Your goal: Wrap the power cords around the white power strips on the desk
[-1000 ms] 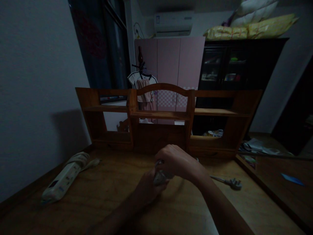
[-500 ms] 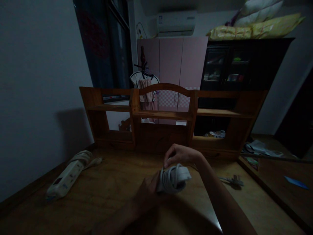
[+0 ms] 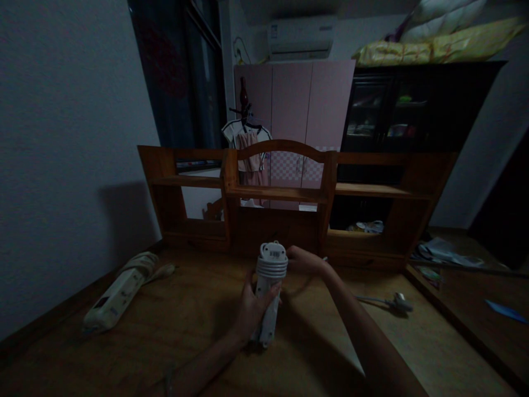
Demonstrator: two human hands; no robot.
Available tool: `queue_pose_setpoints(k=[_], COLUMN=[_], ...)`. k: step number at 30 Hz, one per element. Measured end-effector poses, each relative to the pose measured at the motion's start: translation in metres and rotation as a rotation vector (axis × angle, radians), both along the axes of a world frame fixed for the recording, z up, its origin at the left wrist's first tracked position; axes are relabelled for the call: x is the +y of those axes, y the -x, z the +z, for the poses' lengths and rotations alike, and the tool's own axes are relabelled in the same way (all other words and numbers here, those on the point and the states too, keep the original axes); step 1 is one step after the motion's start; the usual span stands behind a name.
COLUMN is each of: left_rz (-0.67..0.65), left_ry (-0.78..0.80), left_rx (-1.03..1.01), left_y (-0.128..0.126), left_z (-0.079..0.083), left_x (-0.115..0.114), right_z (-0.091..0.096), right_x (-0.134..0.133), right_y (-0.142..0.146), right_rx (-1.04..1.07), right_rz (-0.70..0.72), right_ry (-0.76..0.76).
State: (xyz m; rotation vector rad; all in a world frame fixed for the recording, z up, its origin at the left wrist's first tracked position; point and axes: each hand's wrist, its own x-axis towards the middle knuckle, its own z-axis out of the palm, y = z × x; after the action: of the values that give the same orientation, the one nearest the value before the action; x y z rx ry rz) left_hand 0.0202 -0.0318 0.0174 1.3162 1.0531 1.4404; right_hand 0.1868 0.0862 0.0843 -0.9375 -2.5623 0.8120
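My left hand is wrapped round a white power strip, with the thumb across its back. The strip's lower end is at or close to the tabletop. Several turns of its white power cord circle the strip's upper end. My right hand is closed beside these turns, seemingly on the cord, though its fingertips are hidden behind the strip. The cord's loose end runs right, past my right forearm, to a plug lying on the table.
A second power strip, its cord wound round one end, lies on the left by the wall. A wooden shelf unit stands along the table's back. On the right, a raised wooden edge borders the table; a blue sheet lies beyond it.
The power strip has turned in my left hand from end-on to lengthwise, its label end now up. My right hand has gone from above the coil to its right side. The plug has shifted slightly.
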Motion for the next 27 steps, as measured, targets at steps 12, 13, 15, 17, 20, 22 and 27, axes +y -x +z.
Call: queue_pose_setpoints(k=[12,13,15,17,20,22,27], left_rz=[0.090,0.097,0.110,0.108,0.079,0.066,0.060], left_ry=[0.236,0.252,0.294,0.343,0.379,0.371,0.360], left_rx=[-0.180,-0.194,-0.224,-0.255,-0.288,-0.294,-0.233], left_y=[0.019,0.022,0.027,0.032,0.034,0.032,0.027], left_z=[-0.013,-0.014,-0.016,-0.017,-0.014,-0.010,0.002], left_x=[0.027,0.029,0.033,0.036,0.038,0.038,0.031], right_z=[0.000,0.005,0.015,0.027,0.044,0.054,0.072], right_x=[-0.014,-0.017,-0.025,-0.033,-0.048,-0.060,-0.088], right_y=[0.011,0.011,0.010,0.012,0.016,0.020,0.027], right_rx=[-0.345,-0.363,-0.393,-0.409,-0.433,-0.460,-0.501], right_rz=[-0.195,-0.213,-0.251,-0.290,-0.327,-0.316,-0.295], right_ry=[-0.198,-0.218,-0.268,-0.321,-0.419,-0.494,-0.619])
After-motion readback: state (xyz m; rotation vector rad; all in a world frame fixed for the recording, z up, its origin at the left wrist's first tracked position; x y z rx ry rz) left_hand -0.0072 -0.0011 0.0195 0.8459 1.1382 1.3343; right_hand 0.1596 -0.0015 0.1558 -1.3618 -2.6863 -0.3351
